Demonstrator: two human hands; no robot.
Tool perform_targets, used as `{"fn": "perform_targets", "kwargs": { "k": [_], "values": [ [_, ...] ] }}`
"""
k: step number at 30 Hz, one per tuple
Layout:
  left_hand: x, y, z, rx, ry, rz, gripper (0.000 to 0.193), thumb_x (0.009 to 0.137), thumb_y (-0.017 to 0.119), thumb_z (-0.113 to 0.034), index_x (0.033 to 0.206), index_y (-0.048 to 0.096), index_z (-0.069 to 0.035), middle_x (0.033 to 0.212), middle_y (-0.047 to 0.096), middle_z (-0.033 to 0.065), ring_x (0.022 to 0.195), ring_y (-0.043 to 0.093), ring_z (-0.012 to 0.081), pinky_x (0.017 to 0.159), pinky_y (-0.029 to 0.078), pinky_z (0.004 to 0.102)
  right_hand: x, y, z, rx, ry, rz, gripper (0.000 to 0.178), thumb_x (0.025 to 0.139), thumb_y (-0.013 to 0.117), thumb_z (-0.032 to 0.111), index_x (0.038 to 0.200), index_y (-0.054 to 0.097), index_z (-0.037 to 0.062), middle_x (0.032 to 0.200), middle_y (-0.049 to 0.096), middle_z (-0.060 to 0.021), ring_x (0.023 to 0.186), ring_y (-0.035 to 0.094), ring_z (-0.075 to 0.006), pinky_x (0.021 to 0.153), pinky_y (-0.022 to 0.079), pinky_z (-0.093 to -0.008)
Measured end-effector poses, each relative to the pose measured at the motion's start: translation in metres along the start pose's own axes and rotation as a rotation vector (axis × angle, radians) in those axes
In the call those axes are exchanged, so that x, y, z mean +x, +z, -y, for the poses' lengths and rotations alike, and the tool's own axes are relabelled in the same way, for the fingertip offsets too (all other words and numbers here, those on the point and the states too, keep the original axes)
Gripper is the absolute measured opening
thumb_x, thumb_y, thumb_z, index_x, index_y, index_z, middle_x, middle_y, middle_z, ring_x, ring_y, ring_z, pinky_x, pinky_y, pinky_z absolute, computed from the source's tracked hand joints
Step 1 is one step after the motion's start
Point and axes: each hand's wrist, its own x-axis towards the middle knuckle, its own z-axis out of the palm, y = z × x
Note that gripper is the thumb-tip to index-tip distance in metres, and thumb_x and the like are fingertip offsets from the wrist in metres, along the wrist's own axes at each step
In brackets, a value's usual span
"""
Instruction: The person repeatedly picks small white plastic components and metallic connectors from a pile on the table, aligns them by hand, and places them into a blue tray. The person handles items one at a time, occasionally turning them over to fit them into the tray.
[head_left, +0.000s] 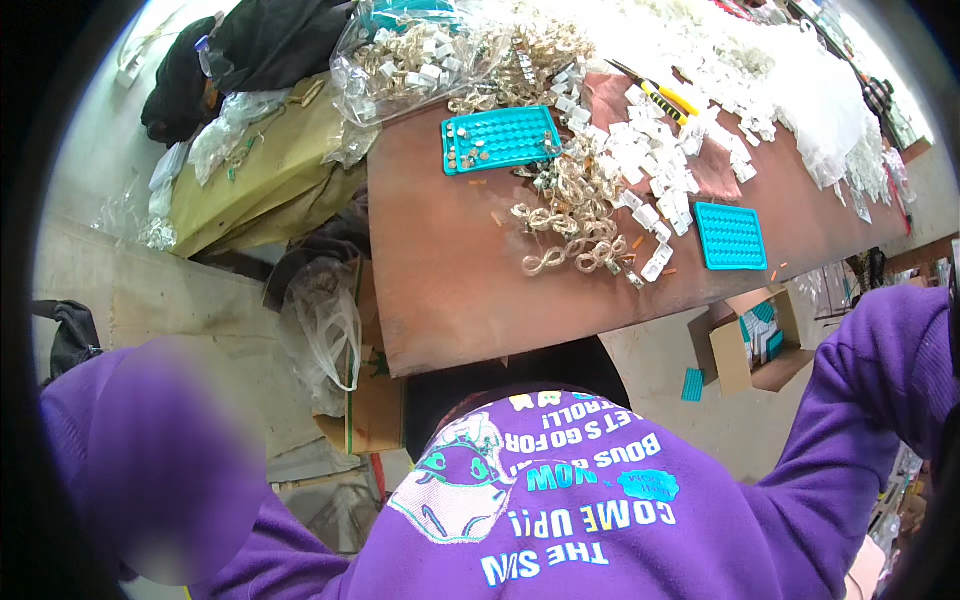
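Neither grip shows: your purple sleeves (880,370) run out of view, so I cannot tell what your hands hold. Below the bench (450,290) edge sits an open cardboard box (745,350). On the bench, gold chain pieces (575,225) lie between two teal trays (497,138), near white tags (650,160); farther off, a clear bag (400,60).

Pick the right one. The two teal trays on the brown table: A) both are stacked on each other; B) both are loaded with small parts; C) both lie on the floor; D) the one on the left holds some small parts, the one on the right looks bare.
D: the left teal tray carries small metal pieces in its near-left pockets, while the right teal tray shows only bare pockets; both lie apart on the brown table.
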Motion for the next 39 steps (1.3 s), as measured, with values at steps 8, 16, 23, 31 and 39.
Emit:
{"fn": "perform_targets", "kwargs": {
  "k": [8, 16, 23, 31, 39],
  "values": [
    [-0.002, 0.008, 0.019, 0.07, -0.07, -0.026, 0.041, 0.097, 0.048, -0.023, 0.126, 0.053, 0.006, 0.118, 0.062, 0.0181, 0.113, 0.06, 0.0261, 0.095, 0.049, 0.0359, 0.005, 0.003, 0.021, -0.122, -0.057, 0.068, 0.04, 0.092, 0.059, 0.026, 0.125, 0.056, 0.0019, 0.112, 0.065, -0.0112, 0.102, 0.06, -0.0196, 0.089, 0.045, -0.0346],
    [0.002, 0.016, 0.038, 0.118, -0.137, -0.048, 0.038, 0.097, 0.049, -0.022, 0.123, 0.054, 0.005, 0.116, 0.062, 0.0175, 0.111, 0.06, 0.0256, 0.093, 0.05, 0.0355, 0.015, 0.009, 0.027, -0.214, -0.109, 0.098, 0.037, 0.09, 0.061, 0.022, 0.121, 0.058, 0.002, 0.109, 0.066, -0.0105, 0.095, 0.06, -0.019, 0.083, 0.046, -0.0338],
    [0.004, 0.027, 0.045, 0.152, -0.177, -0.047, 0.035, 0.097, 0.049, -0.02, 0.121, 0.055, 0.005, 0.114, 0.063, 0.017, 0.109, 0.061, 0.0251, 0.092, 0.05, 0.0352, 0.008, 0.016, 0.01, -0.217, -0.141, 0.159, 0.034, 0.088, 0.064, 0.018, 0.118, 0.059, 0.0021, 0.106, 0.066, -0.0099, 0.089, 0.061, -0.0184, 0.078, 0.047, -0.0331],
    [0.011, 0.031, 0.052, 0.177, -0.201, -0.07, 0.032, 0.097, 0.05, -0.019, 0.118, 0.056, 0.005, 0.111, 0.063, 0.0164, 0.106, 0.062, 0.0245, 0.09, 0.05, 0.0349, -0.001, 0.017, 0.003, -0.267, -0.199, 0.163, 0.031, 0.086, 0.066, 0.014, 0.114, 0.061, 0.0023, 0.103, 0.067, -0.0092, 0.083, 0.062, -0.0178, 0.072, 0.048, -0.0323],
    [0.008, 0.022, 0.05, 0.143, -0.255, -0.159, 0.029, 0.096, 0.05, -0.017, 0.115, 0.057, 0.004, 0.109, 0.064, 0.0159, 0.104, 0.063, 0.0239, 0.089, 0.051, 0.0345, -0.035, -0.009, 0.002, -0.303, -0.209, -0.077, 0.029, 0.084, 0.069, 0.01, 0.111, 0.063, 0.0024, 0.1, 0.068, -0.0085, 0.076, 0.063, -0.0172, 0.066, 0.049, -0.0315]
  ]
}}
